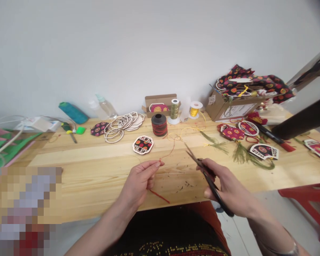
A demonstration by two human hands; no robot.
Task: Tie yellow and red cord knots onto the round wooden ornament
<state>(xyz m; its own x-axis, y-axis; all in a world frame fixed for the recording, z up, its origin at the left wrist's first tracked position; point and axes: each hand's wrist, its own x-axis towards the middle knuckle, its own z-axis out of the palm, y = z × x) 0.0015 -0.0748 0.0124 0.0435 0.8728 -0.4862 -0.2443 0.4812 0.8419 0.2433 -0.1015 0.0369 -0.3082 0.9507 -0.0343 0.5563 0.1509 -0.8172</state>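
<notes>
**Red thread (160,194) close to scissors (214,188)**

The left hand (140,179) pinches the red thread above the desk (96,177), near its front edge; the right hand (226,186) is clamped on the scissors. A slip could nick the thread, and its slack could tangle near the spool (159,125).

Pine table (69,156) is carrying the following: thread spool (159,125) standing upright; lattice-cut wooden ornament (143,145) lying flat just beside it; wooden frames (122,127) piling up left; fabric-faced ornaments (231,132) and green tassels (240,153) spreading right; cardboard box (230,108) sitting behind them.
</notes>
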